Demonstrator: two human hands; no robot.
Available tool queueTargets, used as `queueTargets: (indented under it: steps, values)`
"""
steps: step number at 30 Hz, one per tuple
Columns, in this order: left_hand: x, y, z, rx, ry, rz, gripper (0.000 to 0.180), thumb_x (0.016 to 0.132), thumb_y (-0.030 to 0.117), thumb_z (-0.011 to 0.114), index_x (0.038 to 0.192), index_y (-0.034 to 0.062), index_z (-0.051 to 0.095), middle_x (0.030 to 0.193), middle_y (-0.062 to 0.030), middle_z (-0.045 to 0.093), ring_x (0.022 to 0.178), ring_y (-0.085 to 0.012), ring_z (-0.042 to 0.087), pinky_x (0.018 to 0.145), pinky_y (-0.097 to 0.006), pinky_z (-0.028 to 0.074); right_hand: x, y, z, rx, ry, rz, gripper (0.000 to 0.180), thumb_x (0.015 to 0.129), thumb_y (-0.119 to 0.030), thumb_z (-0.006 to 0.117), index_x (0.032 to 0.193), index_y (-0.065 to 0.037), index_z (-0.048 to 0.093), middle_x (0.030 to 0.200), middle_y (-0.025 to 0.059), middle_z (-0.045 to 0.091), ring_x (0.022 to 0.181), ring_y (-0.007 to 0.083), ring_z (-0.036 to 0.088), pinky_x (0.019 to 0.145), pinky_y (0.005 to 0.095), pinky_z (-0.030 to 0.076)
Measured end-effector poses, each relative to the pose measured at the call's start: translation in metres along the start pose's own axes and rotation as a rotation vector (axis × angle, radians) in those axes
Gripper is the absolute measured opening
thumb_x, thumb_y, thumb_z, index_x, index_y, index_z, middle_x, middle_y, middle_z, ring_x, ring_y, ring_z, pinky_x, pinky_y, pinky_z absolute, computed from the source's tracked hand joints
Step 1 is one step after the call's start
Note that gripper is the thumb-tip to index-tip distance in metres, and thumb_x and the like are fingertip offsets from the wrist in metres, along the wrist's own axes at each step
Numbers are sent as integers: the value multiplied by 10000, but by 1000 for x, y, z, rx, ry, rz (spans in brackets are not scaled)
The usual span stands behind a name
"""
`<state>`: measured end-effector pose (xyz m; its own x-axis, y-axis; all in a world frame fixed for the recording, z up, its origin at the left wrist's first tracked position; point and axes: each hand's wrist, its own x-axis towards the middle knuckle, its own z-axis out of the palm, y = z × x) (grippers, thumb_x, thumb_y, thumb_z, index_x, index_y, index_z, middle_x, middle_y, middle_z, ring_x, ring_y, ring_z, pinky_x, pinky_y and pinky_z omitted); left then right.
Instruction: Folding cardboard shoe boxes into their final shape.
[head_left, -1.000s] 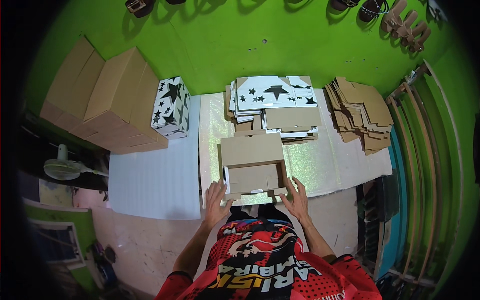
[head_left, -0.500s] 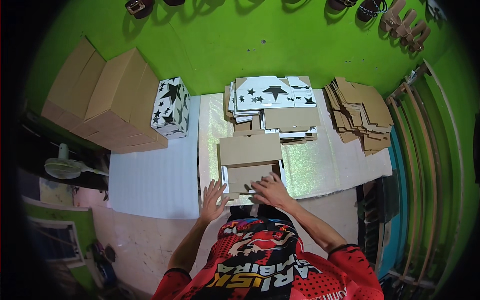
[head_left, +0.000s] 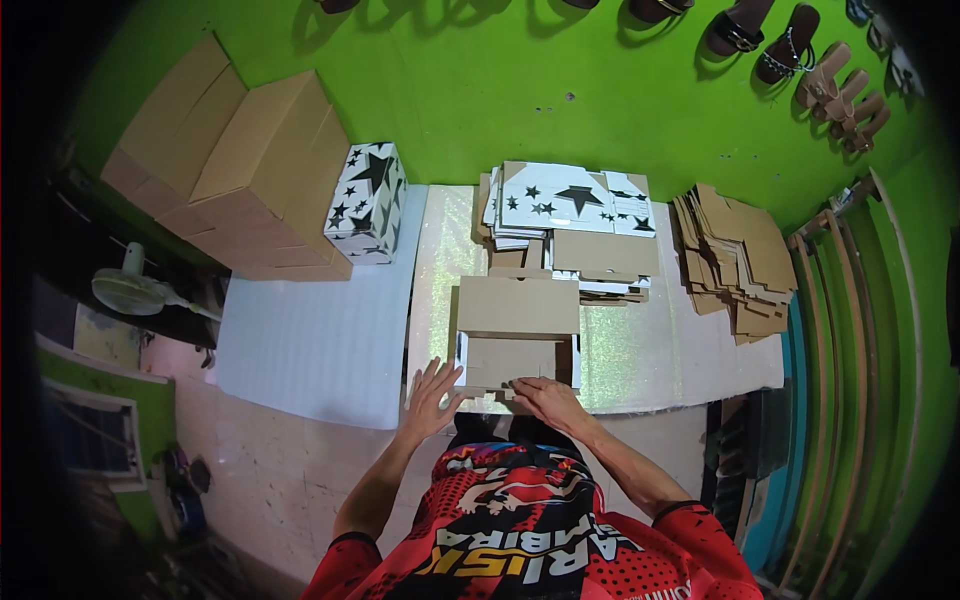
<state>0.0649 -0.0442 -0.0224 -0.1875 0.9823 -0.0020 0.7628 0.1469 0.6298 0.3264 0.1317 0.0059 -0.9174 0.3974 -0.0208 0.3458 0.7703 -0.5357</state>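
Observation:
In front of me on the table stands a cardboard box (head_left: 519, 305), brown inside with white outer sides, its lid flap raised at the back. My left hand (head_left: 430, 402) lies at the near left corner of the box, fingers spread. My right hand (head_left: 550, 403) is at the middle of the near wall, with its fingers bent over the top edge and closed on it. The palm hides part of that wall. Bare brown cardboard shows inside the box.
Behind the box lie stacked flat star-patterned cartons (head_left: 560, 200); brown cardboard sheets (head_left: 745, 255) are piled at right. Further left stand an upright star-printed box (head_left: 362, 205) and large brown cartons (head_left: 265, 165). A fan (head_left: 135, 290) is at far left, and sandals (head_left: 790, 45) hang on the green wall.
My right hand has come down from over the box's right side to its near wall, and its fingers have closed there. My left hand stays spread by the corner. The view has shifted slightly.

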Motion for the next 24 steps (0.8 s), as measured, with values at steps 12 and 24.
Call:
queueTargets:
  steps: [12, 24]
  values:
    - [0, -1, 4, -7, 59, -1, 542, 1007, 311, 701, 1509, 139, 591, 1624, -152, 485, 1538, -409, 374, 1215, -655, 286, 9, 2, 15, -365, 7, -86, 340, 941, -388, 706, 1173, -140, 698, 990, 54, 727, 976, 255, 742, 811, 427, 549]
    - [0, -1, 4, -24, 65, -4, 551, 1018, 305, 681, 1532, 146, 563, 1624, -150, 483, 1530, -403, 384, 1215, -647, 293, 16, -3, 11, -267, 266, -185, 335, 922, -346, 712, 1203, -165, 683, 948, 43, 721, 846, 257, 739, 733, 424, 570]
